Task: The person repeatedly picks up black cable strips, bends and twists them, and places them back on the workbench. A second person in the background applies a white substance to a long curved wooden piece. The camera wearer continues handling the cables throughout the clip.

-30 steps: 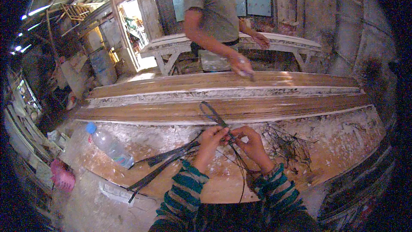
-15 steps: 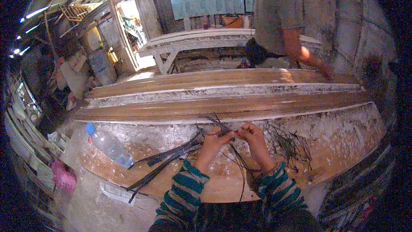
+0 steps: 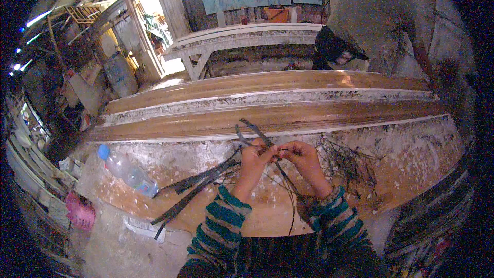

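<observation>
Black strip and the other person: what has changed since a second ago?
The other person has moved right and now bends near the right end of the long brown panels. The black strip made a closed loop; now two spread prongs show. The left hand and right hand still hold it. The bottle and tangle of dark strands stay put.

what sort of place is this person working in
Probably a rough workshop, perhaps for woodworking or finishing: there is a white-spattered worktop in front, a long brown wooden-looking strip stretching across behind the hands, and a long whitish bench farther back.
</observation>
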A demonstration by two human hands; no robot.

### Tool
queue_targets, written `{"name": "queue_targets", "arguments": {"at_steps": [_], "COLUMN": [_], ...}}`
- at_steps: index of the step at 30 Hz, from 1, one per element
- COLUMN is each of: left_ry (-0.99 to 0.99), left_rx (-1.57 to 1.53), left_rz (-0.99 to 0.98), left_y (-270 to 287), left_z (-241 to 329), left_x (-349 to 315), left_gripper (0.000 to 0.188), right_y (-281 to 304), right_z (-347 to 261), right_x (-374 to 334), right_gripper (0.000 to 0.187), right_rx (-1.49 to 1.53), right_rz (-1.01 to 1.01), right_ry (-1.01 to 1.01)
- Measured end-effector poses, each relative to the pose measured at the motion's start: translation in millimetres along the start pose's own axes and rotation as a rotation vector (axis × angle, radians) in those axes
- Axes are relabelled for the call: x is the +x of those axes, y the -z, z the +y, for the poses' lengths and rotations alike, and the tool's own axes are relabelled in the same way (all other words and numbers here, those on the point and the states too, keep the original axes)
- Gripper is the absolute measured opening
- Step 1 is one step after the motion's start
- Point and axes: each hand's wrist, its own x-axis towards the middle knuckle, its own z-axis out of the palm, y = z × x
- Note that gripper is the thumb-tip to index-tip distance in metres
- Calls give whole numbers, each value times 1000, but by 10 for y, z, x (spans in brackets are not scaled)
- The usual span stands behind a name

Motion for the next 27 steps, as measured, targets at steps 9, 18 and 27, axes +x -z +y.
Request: {"name": "queue_targets", "arguments": {"at_steps": [9, 18, 27], "left_ry": [-58, -76, -50], "left_rx": [38, 80, -31], "left_rz": [42, 8, -1], "left_y": [-65, -53, -25], "left_z": [-18, -67, -73], "left_x": [4, 1, 2], "left_gripper": [12, 14, 14], "right_y": [-49, -38, -67], "right_z": [30, -49, -139], "right_x": [6, -18, -42], "right_gripper": [9, 13, 8], "right_rx": [-33, 26, 165], "right_rz": [-19, -126, -145], "right_ry": [-10, -71, -137]}}
